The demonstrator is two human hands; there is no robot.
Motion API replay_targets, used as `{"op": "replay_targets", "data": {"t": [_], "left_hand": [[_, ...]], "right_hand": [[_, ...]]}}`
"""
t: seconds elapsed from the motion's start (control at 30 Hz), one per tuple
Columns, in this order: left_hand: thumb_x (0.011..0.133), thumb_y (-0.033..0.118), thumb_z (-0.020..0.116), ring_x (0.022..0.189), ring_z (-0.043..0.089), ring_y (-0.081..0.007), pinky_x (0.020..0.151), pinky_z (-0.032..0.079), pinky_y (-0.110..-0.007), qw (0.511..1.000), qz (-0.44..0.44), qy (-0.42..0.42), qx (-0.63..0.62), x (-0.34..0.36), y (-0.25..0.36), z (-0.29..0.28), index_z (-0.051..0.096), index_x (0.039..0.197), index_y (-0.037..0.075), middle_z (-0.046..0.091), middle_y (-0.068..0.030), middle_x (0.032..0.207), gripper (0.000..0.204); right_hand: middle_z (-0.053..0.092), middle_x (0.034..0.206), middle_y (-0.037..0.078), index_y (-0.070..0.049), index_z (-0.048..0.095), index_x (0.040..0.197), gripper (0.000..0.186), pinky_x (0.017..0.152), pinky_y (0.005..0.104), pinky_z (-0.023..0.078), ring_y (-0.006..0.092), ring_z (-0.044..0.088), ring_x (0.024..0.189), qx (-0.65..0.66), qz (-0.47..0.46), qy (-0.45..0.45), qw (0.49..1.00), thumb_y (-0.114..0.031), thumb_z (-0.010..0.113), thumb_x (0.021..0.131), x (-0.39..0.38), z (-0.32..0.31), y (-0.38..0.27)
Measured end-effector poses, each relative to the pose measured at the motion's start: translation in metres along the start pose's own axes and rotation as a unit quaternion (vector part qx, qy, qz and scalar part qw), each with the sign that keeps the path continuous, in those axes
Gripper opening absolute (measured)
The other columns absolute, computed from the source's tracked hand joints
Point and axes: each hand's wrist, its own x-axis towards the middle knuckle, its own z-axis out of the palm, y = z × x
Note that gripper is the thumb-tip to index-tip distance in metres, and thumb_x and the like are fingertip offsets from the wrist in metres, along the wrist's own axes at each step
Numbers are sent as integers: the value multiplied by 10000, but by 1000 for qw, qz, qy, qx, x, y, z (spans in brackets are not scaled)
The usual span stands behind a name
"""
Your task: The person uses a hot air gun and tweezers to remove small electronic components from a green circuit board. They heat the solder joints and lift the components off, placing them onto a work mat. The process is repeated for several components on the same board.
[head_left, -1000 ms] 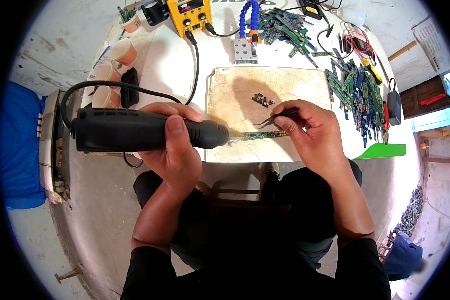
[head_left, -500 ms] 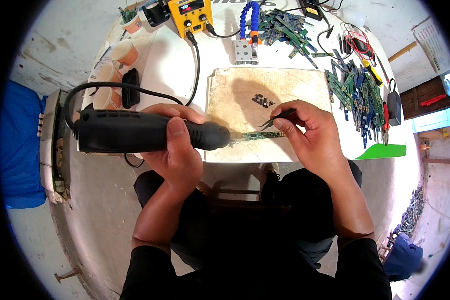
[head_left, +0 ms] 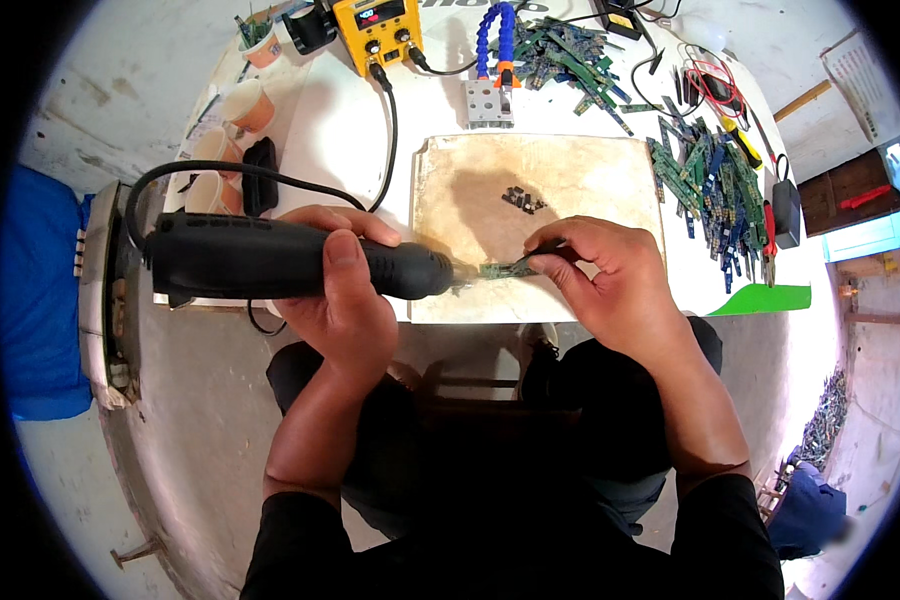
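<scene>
My left hand [head_left: 345, 270] is wrapped round a black hot-air gun [head_left: 260, 257], held level with its nozzle pointing right. A cable runs from its rear end to a yellow soldering station [head_left: 378, 38]. In my right hand [head_left: 610, 275], thumb and fingers pinch dark tweezers [head_left: 545, 255], their tips down at a narrow green circuit board strip [head_left: 495, 270]. That strip lies on a stained tan work board [head_left: 590, 170], just off the nozzle. My right fingers cover its right part. Beyond it sits a small cluster of black components [head_left: 522, 200].
Circuit board strips [head_left: 715, 200] are heaped at the right, with another pile [head_left: 565, 60] at the back. A metal block [head_left: 490, 104] with a blue flexible hose [head_left: 506, 35] stands behind the work board. Paper cups [head_left: 248, 106] line the left side. Pliers [head_left: 769, 240] lie far right.
My right hand has moved slightly left and down, bringing the tweezers' tips onto the circuit board strip. The hot-air gun has shifted a little left.
</scene>
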Motion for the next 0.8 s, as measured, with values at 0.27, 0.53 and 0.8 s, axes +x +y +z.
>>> {"op": "replay_targets", "data": {"t": [0.27,0.53,0.8], "left_hand": [[959,114,581,760,631,-193,743,526,-325,1000,11,-8,-8,-2,1,2,451,1061,25,572,-93,925,188],[956,141,599,746,635,-204,710,529,-325,1000,20,4,-2,-1,-5,0,440,1078,32,568,-91,941,228],[961,160,602,742,635,-204,708,527,-325,1000,18,14,-5,-3,-6,4,438,1079,20,569,-91,936,246]], "right_hand": [[676,873,169,0,660,925,91,680,384,527,372,664,783,-17,-45,9,999,-29,700,849,-1,2,2],[699,881,131,1,678,937,110,688,313,526,250,689,767,-39,-33,-11,999,-4,738,845,-1,0,6],[672,871,153,-9,663,937,87,687,369,524,334,666,772,-22,-29,-9,999,-28,698,860,1,0,2]]}}
